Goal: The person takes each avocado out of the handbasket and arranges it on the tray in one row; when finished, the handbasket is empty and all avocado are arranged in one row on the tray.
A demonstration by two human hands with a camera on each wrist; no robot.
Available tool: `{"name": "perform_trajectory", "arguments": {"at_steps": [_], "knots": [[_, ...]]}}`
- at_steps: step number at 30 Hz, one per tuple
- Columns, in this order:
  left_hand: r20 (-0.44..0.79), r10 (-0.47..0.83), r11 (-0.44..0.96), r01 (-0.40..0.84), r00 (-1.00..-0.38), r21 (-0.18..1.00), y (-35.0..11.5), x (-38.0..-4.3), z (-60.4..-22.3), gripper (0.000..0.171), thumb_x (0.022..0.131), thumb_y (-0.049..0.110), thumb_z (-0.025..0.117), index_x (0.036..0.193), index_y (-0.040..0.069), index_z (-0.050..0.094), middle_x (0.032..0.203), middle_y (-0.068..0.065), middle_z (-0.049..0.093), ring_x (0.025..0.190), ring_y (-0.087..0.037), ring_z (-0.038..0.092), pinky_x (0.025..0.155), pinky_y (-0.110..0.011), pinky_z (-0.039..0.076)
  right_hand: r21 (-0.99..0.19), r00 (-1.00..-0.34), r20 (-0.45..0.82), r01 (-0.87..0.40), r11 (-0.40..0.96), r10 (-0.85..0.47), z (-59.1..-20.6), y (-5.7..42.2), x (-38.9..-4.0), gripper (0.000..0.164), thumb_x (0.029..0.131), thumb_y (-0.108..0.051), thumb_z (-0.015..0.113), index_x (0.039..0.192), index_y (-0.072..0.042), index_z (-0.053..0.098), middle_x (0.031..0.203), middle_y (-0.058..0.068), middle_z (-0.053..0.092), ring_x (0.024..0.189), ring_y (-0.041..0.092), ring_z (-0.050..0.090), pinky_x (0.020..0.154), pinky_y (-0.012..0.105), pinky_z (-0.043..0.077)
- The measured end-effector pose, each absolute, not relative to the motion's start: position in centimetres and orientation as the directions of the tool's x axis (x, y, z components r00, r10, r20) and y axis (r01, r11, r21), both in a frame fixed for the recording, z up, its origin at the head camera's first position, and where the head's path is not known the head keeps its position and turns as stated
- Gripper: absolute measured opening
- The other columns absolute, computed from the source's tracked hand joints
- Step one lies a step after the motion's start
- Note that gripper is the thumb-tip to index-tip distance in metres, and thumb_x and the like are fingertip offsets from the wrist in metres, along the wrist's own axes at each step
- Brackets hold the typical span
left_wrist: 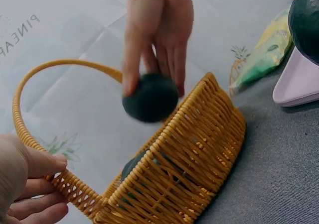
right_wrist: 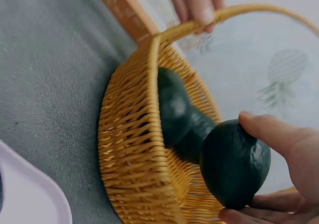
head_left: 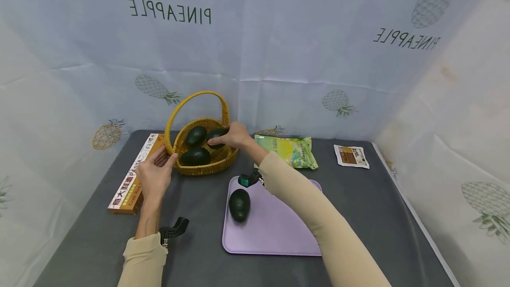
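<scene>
A yellow wicker basket (head_left: 203, 170) with a tall arched handle stands at the back of the table. My left hand (head_left: 154, 174) pinches the handle's lower left end between thumb and fingers, as the left wrist view shows. My right hand (head_left: 236, 136) grips a dark green avocado (right_wrist: 235, 163) by its sides, over the basket's right part. Two more avocados (head_left: 195, 157) lie inside the basket, left of the held one. Another avocado (head_left: 239, 206) rests on the left part of a lilac tray (head_left: 279, 234) in front of the basket.
A pasta box (head_left: 135, 176) lies left of the basket, close to my left hand. Behind the tray is a green and yellow packet (head_left: 292, 150), partly covered by my right arm. A small white and brown sachet (head_left: 351, 157) lies at the back right. Pineapple-printed cloth (head_left: 279, 65) hangs behind the table.
</scene>
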State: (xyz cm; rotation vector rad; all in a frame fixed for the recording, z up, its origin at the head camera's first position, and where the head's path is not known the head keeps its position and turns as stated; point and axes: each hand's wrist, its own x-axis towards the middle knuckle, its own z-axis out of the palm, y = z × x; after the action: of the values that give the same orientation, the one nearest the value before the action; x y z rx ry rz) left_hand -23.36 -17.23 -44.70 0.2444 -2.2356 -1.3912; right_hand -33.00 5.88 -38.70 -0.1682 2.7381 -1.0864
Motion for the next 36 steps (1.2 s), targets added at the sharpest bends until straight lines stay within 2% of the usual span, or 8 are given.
{"name": "perform_trajectory", "arguments": {"at_steps": [3, 6, 13, 20, 27, 32, 36], "knots": [[0.315, -0.402, 0.475, 0.099, -0.860, 0.874, -17.2, -23.4, -44.7, 0.048, 0.097, 0.019, 0.077, 0.140, 0.001, 0.066, 0.130, -0.023, 0.071, 0.116, -0.039, 0.072, 0.096, -0.048, 0.059, -0.704, -0.965, -0.154, -0.043, 0.709, -0.212, -37.5, 7.4, -32.0, 0.091, 0.081, -0.055, 0.086, 0.151, -0.005, 0.054, 0.151, 0.013, 0.057, 0.134, 0.032, 0.058, 0.105, 0.044, 0.058], [0.316, -0.397, 0.479, 0.099, -0.862, 0.872, -17.2, -23.5, -44.7, 0.048, 0.097, 0.017, 0.077, 0.140, 0.000, 0.066, 0.130, -0.023, 0.071, 0.116, -0.039, 0.072, 0.096, -0.048, 0.060, -0.717, -0.957, -0.176, -0.038, 0.696, -0.232, -36.7, 9.1, -30.8, 0.091, 0.081, -0.054, 0.087, 0.152, -0.008, 0.055, 0.152, 0.011, 0.056, 0.138, 0.031, 0.056, 0.109, 0.046, 0.055], [0.305, -0.394, 0.482, 0.087, -0.867, 0.872, -17.3, -23.6, -44.8, 0.049, 0.098, 0.019, 0.076, 0.141, 0.000, 0.065, 0.131, -0.023, 0.070, 0.117, -0.039, 0.072, 0.096, -0.050, 0.059, -0.723, -0.942, -0.204, -0.039, 0.689, -0.267, -36.0, 12.6, -27.2, 0.082, 0.079, -0.048, 0.090, 0.147, -0.011, 0.061, 0.138, 0.008, 0.067, 0.127, 0.025, 0.063, 0.104, 0.041, 0.058], [0.301, -0.399, 0.476, 0.085, -0.866, 0.875, -17.2, -23.6, -44.9, 0.049, 0.098, 0.019, 0.076, 0.141, 0.000, 0.064, 0.131, -0.023, 0.071, 0.116, -0.039, 0.072, 0.096, -0.049, 0.060, -0.742, -0.921, -0.210, -0.068, 0.667, -0.327, -36.6, 15.9, -23.7, 0.087, 0.077, -0.043, 0.092, 0.149, -0.008, 0.058, 0.133, 0.008, 0.071, 0.125, 0.022, 0.067, 0.104, 0.039, 0.059], [0.307, -0.390, 0.474, 0.097, -0.868, 0.875, -17.0, -23.9, -44.9, 0.048, 0.098, 0.020, 0.076, 0.141, 0.001, 0.065, 0.132, -0.022, 0.071, 0.117, -0.036, 0.072, 0.097, -0.049, 0.060, -0.780, -0.899, -0.244, -0.042, 0.625, -0.364, -38.0, 18.9, -21.2, 0.087, 0.077, -0.038, 0.094, 0.149, -0.006, 0.057, 0.137, 0.009, 0.069, 0.129, 0.027, 0.066, 0.108, 0.045, 0.057], [0.307, -0.391, 0.474, 0.096, -0.867, 0.875, -17.0, -23.8, -44.9, 0.048, 0.098, 0.018, 0.076, 0.141, 0.000, 0.064, 0.132, -0.023, 0.070, 0.118, -0.037, 0.072, 0.098, -0.051, 0.059, -0.784, -0.878, -0.243, -0.072, 0.616, -0.412, -39.6, 20.3, -19.9, 0.085, 0.076, -0.036, 0.095, 0.147, -0.005, 0.059, 0.138, 0.009, 0.068, 0.132, 0.030, 0.064, 0.112, 0.050, 0.053], [0.313, -0.394, 0.482, 0.095, -0.864, 0.871, -17.2, -23.7, -44.9, 0.048, 0.098, 0.017, 0.075, 0.141, 0.000, 0.064, 0.131, -0.023, 0.070, 0.118, -0.038, 0.072, 0.098, -0.051, 0.059, -0.761, -0.866, -0.229, -0.125, 0.637, -0.444, -40.9, 20.8, -19.1, 0.087, 0.075, -0.038, 0.095, 0.146, -0.004, 0.059, 0.141, 0.010, 0.067, 0.131, 0.030, 0.065, 0.112, 0.050, 0.053]]}}
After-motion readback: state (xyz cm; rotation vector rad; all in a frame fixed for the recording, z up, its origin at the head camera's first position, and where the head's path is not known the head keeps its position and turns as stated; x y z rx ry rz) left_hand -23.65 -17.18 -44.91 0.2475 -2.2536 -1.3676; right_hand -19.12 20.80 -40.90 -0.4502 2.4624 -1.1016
